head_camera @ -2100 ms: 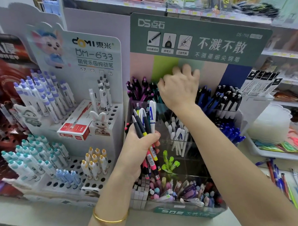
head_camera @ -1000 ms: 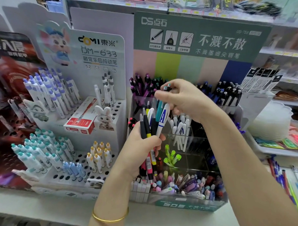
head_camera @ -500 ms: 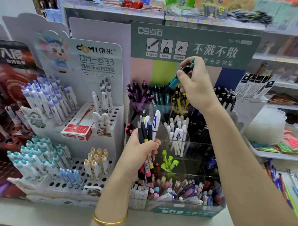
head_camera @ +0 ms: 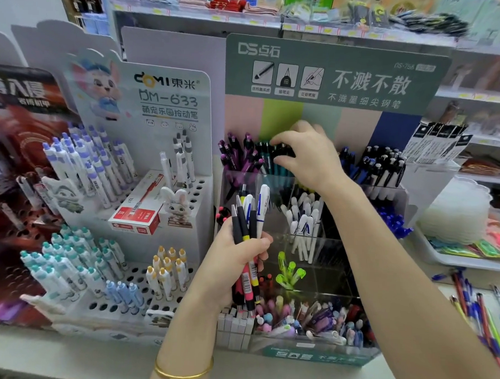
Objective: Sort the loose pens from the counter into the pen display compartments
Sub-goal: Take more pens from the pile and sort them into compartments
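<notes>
At 12 o'clock of the clear tiered acrylic pen display (head_camera: 316, 357), right hand (head_camera: 310, 157) pinches a teal dark-capped pen (head_camera: 283, 153) among matching teal ones, left hand (head_camera: 231, 260) at 6 o'clock clutches a mixed pen bundle (head_camera: 249, 218); next, probably: let go, draw another.

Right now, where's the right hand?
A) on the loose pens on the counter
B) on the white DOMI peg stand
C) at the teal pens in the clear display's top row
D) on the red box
C: the right hand curls its thumb and fingers round the dark tops of the teal pens in the top row, just right of the purple pens. The left hand grips the pen bundle nearer the camera.
</notes>
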`<state>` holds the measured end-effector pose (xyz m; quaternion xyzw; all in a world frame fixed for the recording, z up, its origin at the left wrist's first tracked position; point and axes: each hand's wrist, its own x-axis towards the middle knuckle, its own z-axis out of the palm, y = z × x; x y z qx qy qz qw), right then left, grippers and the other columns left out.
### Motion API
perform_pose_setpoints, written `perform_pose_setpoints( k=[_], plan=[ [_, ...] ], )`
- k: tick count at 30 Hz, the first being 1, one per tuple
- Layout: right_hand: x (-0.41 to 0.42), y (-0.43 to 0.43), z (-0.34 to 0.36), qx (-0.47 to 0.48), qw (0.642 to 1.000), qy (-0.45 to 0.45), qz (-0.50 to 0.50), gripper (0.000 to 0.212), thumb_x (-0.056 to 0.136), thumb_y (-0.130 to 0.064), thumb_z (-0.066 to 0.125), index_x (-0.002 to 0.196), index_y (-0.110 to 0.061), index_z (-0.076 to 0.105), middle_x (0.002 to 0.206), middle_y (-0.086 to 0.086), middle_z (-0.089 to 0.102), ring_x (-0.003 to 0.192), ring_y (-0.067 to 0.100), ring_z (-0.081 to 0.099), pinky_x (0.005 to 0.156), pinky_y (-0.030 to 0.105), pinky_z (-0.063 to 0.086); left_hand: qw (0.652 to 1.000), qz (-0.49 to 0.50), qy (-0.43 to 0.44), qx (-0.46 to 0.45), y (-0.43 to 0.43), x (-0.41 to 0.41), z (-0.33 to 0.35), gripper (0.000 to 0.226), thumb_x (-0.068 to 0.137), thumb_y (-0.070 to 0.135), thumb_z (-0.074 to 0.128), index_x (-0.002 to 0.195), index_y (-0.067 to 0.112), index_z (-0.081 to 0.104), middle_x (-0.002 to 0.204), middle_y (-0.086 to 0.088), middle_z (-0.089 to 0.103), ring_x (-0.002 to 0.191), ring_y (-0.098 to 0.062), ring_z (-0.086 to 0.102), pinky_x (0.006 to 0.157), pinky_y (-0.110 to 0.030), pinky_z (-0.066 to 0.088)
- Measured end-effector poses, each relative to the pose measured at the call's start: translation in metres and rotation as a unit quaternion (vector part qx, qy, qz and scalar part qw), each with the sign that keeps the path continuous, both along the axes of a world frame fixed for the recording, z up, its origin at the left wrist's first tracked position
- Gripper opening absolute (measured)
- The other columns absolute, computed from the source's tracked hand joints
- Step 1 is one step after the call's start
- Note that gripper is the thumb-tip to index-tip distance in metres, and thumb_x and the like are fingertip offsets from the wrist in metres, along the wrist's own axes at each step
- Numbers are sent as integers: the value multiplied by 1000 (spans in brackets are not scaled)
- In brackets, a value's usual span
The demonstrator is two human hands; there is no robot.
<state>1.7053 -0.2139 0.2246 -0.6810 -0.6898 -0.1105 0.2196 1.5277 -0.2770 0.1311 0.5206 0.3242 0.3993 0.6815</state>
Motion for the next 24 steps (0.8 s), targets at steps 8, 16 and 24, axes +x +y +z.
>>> perform_pose_setpoints(
  k=[8,16,24],
  plan=[
    [-11,-21,-9,157,986,-49,-13,44,91,-17,55,135,-16,50,112,6,61,104,29,50,88,41,38,999,-9,-33,-11,-5,0,0,36,86,3,64,116,18,54,86,-4,69,66,-13,54,59,-27,47],
    [-25,-92,-9,-162,886,411,142,16,97,-31,52,108,-20,58,64,-10,59,43,2,49,42,21,38,995,-58,-81,-8,-15,10,1,41,74,3,60,114,9,54,83,-5,61,62,-14,48,57,-28,44],
    [-9,-102,-25,-174,838,493,156,18,90,-3,55,103,-16,54,67,-4,54,44,11,44,40,18,32,967,-204,-146,-42,-23,15,3,44,68,5,60,111,1,57,92,-20,43,59,-15,43,51,-25,41]
  ],
)
